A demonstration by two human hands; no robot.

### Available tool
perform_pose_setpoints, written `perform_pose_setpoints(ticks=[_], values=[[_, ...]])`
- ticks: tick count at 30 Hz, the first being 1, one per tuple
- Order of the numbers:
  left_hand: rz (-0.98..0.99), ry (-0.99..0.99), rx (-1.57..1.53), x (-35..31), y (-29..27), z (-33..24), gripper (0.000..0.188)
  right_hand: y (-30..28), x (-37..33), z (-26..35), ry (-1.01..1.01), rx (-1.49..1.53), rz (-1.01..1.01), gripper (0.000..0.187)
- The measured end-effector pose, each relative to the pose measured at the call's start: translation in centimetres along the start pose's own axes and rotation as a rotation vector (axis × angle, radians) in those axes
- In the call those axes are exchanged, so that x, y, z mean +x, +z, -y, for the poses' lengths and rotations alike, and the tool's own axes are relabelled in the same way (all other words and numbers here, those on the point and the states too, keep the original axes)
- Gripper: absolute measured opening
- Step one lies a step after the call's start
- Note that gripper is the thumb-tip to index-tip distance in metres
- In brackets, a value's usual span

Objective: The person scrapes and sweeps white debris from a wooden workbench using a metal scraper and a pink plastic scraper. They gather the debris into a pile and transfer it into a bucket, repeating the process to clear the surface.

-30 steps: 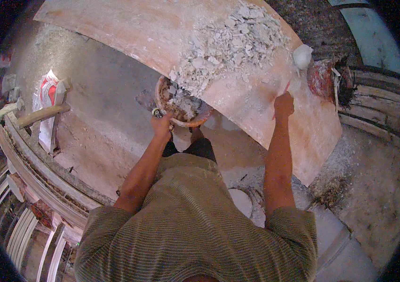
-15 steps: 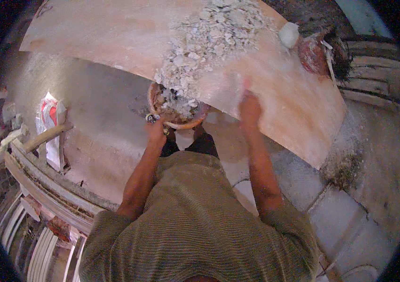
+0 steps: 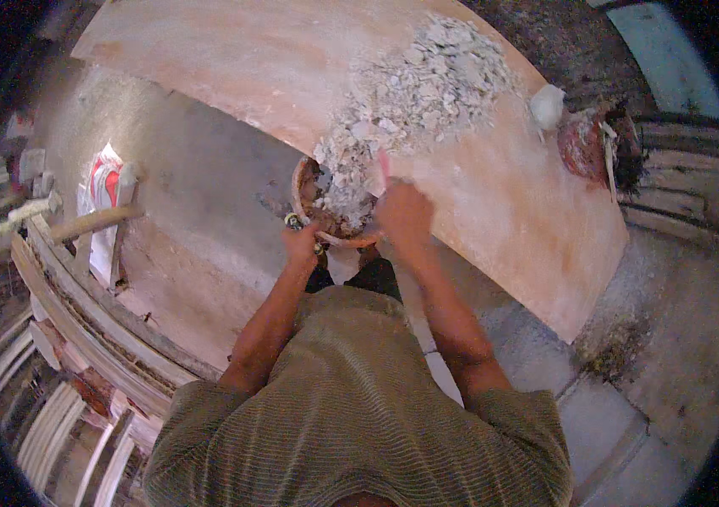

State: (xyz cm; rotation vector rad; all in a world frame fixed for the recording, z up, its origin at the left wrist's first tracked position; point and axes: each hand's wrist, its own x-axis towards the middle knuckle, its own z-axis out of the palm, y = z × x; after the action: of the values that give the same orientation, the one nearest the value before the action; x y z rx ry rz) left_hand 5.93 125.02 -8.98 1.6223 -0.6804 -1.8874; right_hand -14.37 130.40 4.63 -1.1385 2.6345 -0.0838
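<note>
Gripping one bowl (image 3: 325, 198), two hands (image 3: 406, 213)

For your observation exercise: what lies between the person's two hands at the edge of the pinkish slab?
In the head view, a round reddish-brown bowl filled with pale grey rubble sits between the left hand and the right hand.

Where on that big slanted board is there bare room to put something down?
The board is bare at its upper left, and again lower right below the white lump. It is crowded mid-board: the rubble pile runs down to the bowl and both hands.

A round reddish bowl (image 3: 313, 196) of pale rubble (image 3: 344, 198) sits against the table edge.
</note>
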Motion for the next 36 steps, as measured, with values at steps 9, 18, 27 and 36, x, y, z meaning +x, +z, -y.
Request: perform_pose_setpoints(ticks=[9,18,27,36], values=[[-0.012,-0.022,-0.043,0.1,1.1,-1.9,0.027,2.6,10.1,-2.3,-0.203,-0.181,-0.125,0.023],[-0.013,-0.030,-0.111,3.3,-1.7,0.2,0.030,4.1,6.7,-1.3,0.010,-0.102,-0.033,0.023],[-0.045,0.009,-0.071,3.2,-2.2,-1.4,0.027,-0.2,5.0,4.3,-0.073,-0.050,0.007,0.023],[-0.027,-0.020,-0.020,3.3,-1.5,-3.5,0.028,0.5,24.9,1.6,-0.373,-0.488,-0.370,0.021]])
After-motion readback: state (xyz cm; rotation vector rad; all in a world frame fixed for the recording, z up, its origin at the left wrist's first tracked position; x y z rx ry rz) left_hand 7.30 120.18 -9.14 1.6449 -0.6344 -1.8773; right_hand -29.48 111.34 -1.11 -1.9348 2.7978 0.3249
